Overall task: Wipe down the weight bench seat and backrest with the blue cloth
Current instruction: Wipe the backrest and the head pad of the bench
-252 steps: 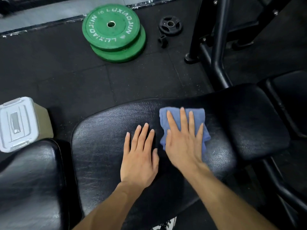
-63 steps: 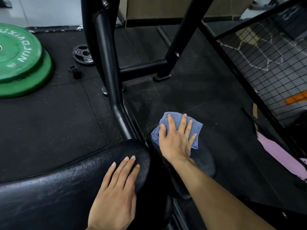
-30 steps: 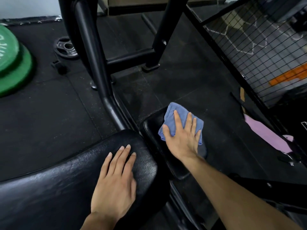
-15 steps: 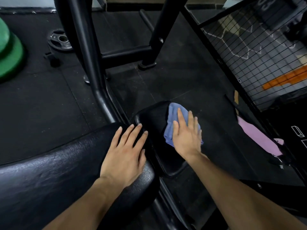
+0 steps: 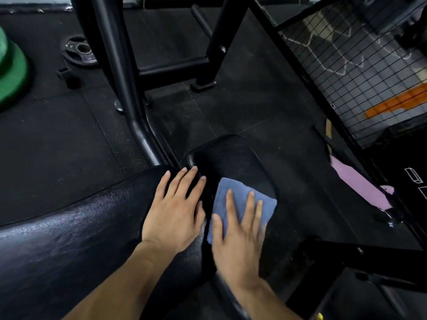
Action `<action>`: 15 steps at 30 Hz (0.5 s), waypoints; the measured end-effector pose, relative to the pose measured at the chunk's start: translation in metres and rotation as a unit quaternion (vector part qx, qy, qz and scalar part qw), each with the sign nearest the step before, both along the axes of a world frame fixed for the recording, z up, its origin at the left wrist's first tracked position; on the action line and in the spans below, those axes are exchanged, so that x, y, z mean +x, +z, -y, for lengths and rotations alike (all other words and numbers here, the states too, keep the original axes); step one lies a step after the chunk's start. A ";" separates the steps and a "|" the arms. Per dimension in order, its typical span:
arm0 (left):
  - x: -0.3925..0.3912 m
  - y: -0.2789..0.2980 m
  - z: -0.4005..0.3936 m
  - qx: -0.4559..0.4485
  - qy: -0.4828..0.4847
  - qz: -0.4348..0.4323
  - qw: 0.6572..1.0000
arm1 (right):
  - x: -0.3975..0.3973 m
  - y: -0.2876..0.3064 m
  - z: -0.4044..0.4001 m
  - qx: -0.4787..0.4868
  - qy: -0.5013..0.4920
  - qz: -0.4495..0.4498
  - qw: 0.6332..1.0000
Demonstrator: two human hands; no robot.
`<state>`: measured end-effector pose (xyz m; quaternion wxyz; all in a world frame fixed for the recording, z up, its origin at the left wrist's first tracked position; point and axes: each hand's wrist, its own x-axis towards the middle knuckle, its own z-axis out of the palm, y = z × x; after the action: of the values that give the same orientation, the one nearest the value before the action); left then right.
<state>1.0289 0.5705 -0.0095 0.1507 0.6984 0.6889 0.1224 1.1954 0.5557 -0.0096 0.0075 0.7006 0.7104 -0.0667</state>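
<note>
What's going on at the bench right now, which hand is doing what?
A person is wiping a black weight bench. The right hand lies flat, fingers straight, pressing the blue cloth onto the near end of the small seat pad. The left hand rests open on the end of the long backrest pad, fingertips at the gap between the two pads. The far part of the seat pad is bare of cloth. The right hand looks slightly blurred.

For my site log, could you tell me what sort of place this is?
Most likely a gym: padded bench, green plates on rubber floor, and a steel rack.
</note>
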 end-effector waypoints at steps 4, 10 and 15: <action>0.000 -0.001 0.001 0.007 0.000 -0.012 1.000 | -0.026 -0.001 -0.041 -0.013 0.044 0.006 0.999; 0.000 -0.003 0.001 0.006 0.010 -0.027 1.000 | -0.041 0.001 -0.084 -0.031 0.059 -0.015 0.998; 0.000 -0.001 0.001 0.007 0.010 -0.020 1.000 | 0.002 -0.004 -0.025 0.023 0.076 0.011 0.997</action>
<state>1.0288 0.5699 -0.0106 0.1305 0.6947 0.6979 0.1152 1.1975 0.5803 -0.0135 0.0042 0.6455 0.7626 -0.0423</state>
